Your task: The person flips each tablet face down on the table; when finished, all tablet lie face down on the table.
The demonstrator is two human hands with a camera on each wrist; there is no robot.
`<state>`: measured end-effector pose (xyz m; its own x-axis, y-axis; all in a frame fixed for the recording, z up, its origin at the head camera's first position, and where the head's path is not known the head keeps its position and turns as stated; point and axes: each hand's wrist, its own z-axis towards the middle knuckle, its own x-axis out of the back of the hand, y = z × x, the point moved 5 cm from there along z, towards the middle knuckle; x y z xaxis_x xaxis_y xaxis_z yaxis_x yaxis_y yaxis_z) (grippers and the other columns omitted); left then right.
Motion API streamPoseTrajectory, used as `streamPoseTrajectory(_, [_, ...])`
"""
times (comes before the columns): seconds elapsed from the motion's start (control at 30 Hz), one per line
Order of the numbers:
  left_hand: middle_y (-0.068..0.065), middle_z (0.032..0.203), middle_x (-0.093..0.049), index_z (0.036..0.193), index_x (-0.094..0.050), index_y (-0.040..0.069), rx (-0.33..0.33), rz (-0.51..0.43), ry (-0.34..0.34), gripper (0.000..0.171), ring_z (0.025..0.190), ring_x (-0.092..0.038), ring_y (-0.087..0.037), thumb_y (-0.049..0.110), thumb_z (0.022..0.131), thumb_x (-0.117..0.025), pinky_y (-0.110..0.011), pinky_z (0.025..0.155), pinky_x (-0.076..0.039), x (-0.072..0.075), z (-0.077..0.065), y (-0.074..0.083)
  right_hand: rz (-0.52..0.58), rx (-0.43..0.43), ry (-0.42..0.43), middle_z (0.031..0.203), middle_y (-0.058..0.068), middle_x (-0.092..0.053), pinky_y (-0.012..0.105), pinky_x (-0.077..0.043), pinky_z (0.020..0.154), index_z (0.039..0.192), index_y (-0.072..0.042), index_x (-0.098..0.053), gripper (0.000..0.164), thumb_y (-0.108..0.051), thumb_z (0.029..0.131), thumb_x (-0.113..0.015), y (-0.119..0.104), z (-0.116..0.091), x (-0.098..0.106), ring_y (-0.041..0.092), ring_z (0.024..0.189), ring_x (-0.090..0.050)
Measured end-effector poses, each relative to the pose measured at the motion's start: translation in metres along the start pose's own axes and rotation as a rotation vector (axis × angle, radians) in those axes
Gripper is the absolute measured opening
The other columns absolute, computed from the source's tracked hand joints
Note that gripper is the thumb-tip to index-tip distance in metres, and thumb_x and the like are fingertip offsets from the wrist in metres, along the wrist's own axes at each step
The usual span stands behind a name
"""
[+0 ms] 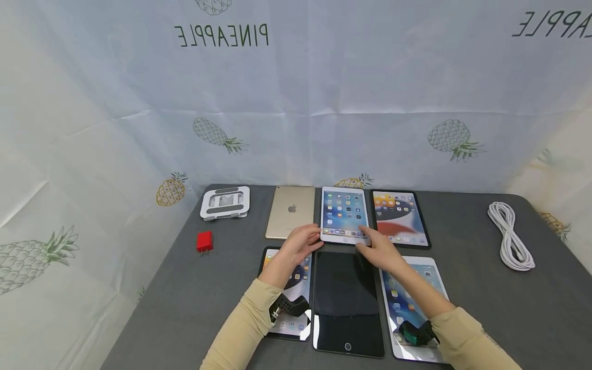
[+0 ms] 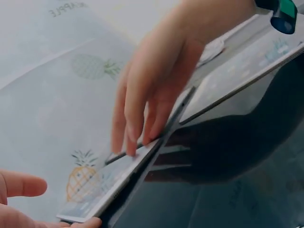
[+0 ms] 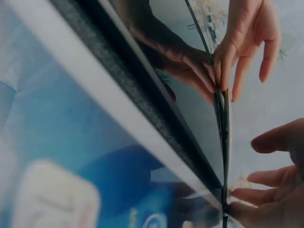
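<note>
A white-framed tablet (image 1: 344,213) with a lit home screen lies in the middle of the back row. At its lower left corner is my left hand (image 1: 302,244), fingertips right at the edge. My right hand (image 1: 379,251) reaches over the lower right corner, its fingers (image 2: 135,114) extended down onto the tablet in the left wrist view. Neither hand curls round it. Just below, a dark-screened black tablet (image 1: 347,293) reflects the hands. My forearms pass over a black-framed tablet (image 1: 300,288) on the left and another white-framed tablet (image 1: 427,270) on the right.
A gold tablet (image 1: 290,211), back up, and a black-framed lit tablet (image 1: 400,218) flank the middle one. Further left are a folded white stand (image 1: 225,202) and a red charger plug (image 1: 204,241). A coiled white cable (image 1: 511,239) lies far right. Pineapple-print cloth (image 1: 324,92) hangs behind.
</note>
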<state>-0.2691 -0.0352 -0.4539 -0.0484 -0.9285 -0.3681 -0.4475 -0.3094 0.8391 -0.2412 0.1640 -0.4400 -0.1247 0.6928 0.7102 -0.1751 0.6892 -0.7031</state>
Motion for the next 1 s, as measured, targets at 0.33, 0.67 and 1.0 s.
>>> streamPoseTrajectory(0.33, [-0.028, 0.132, -0.049, 0.132, -0.046, -0.015, 0.009, -0.110, 0.026, 0.040, 0.097, -0.054, -0.018, 0.004, 0.098, -0.052, -0.044, 0.106, -0.040, -0.004, -0.001, 0.000, -0.339, 0.084, 0.022, 0.132, 0.032, -0.052, 0.062, -0.035, 0.103, 0.133, 0.005, -0.055, 0.050, -0.022, 0.092, -0.065, -0.019, 0.007, -0.012, 0.049, 0.125, -0.045])
streamPoseTrajectory(0.67, [-0.029, 0.136, -0.044, 0.137, -0.042, -0.014, -0.026, -0.109, 0.021, 0.044, 0.121, -0.049, -0.031, 0.007, 0.099, -0.051, -0.040, 0.109, -0.037, -0.005, -0.006, -0.001, -0.288, 0.271, 0.127, 0.126, 0.014, -0.063, 0.051, -0.049, 0.092, 0.124, -0.008, -0.067, 0.041, -0.020, 0.086, -0.076, -0.034, 0.015, -0.020, 0.032, 0.115, -0.060])
streamPoseTrajectory(1.0, [-0.022, 0.128, -0.051, 0.136, -0.047, -0.011, -0.069, -0.104, 0.014, 0.039, 0.114, -0.053, -0.024, 0.006, 0.101, -0.048, -0.036, 0.106, -0.041, -0.005, -0.011, 0.002, -0.363, 0.447, 0.224, 0.117, 0.010, -0.069, 0.047, -0.055, 0.080, 0.122, -0.010, -0.069, 0.042, -0.018, 0.082, -0.080, -0.049, 0.017, -0.020, 0.028, 0.104, -0.066])
